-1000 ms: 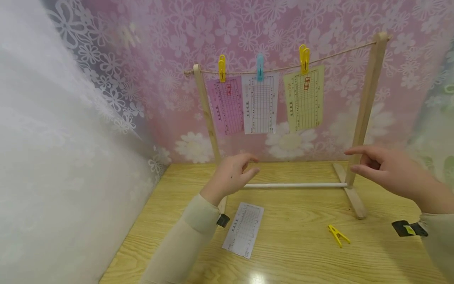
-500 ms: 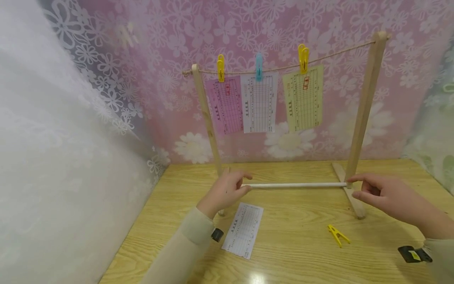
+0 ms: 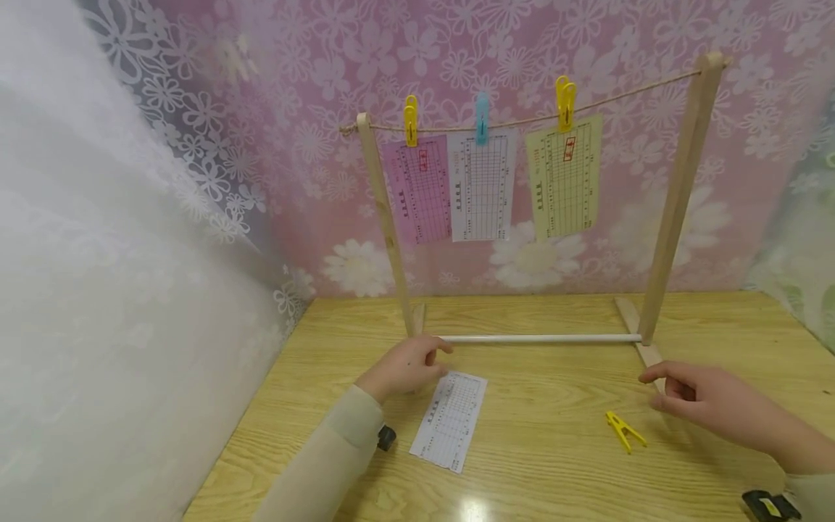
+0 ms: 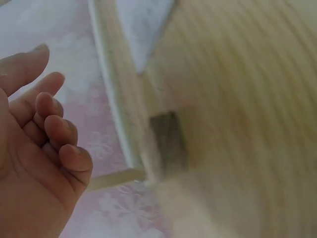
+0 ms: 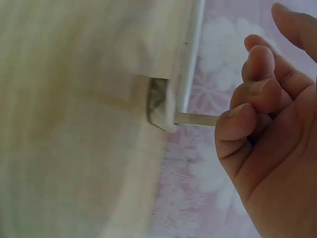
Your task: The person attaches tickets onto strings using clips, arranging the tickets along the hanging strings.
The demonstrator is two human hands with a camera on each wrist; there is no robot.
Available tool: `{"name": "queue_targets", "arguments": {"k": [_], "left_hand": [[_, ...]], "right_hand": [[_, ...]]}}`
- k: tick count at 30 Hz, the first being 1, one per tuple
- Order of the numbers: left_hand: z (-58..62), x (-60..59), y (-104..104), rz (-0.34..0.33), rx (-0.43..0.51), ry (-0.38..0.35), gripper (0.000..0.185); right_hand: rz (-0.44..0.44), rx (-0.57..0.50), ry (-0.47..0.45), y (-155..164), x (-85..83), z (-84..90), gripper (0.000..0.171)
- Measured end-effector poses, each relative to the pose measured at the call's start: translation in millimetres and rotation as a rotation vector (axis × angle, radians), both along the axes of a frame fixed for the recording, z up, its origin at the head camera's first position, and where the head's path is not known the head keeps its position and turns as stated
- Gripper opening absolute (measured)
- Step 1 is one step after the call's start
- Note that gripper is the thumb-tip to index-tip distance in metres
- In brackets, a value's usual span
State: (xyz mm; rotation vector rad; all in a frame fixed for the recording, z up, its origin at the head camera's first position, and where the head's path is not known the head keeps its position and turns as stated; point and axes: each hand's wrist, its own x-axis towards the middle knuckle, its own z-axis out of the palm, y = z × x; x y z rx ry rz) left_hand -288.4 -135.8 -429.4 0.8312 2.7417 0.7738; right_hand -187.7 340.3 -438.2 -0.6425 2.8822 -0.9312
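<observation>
Hovering empty: left hand (image 3: 406,366) loosely curled beside paper slip (image 3: 450,420) | right hand (image 3: 707,400) relaxed, just right of yellow peg (image 3: 622,430) | peg's long axis angled toward worktop's front-right corner

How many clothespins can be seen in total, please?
4. Three clip on the string: a yellow clothespin on the pink sheet, a blue clothespin on the white sheet, another yellow one on the yellow sheet. The fourth yellow clothespin lies on the table.

The rack (image 3: 672,203) stands on the table (image 3: 561,478) behind both hands. The sheet (image 3: 450,420) lies just right of the left fingers (image 3: 438,357). The peg (image 3: 624,431) lies just left of the right fingers (image 3: 655,375).
</observation>
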Motion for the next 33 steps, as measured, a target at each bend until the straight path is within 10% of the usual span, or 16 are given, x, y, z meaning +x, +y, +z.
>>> {"name": "queue_targets", "arguments": {"k": [21, 33], "left_hand": [[-31.6, -31.6, -3.8, -0.140, -0.181, -0.039, 0.042], [-33.5, -32.9, -2.3, -0.078, -0.144, -0.113, 0.036]], "right_hand": [[0.259, -0.077, -0.215, -2.3, 7.7, -31.7, 0.037], [0.196, 0.039, -0.233, -14.6, 6.2, -32.9, 0.065]]}}
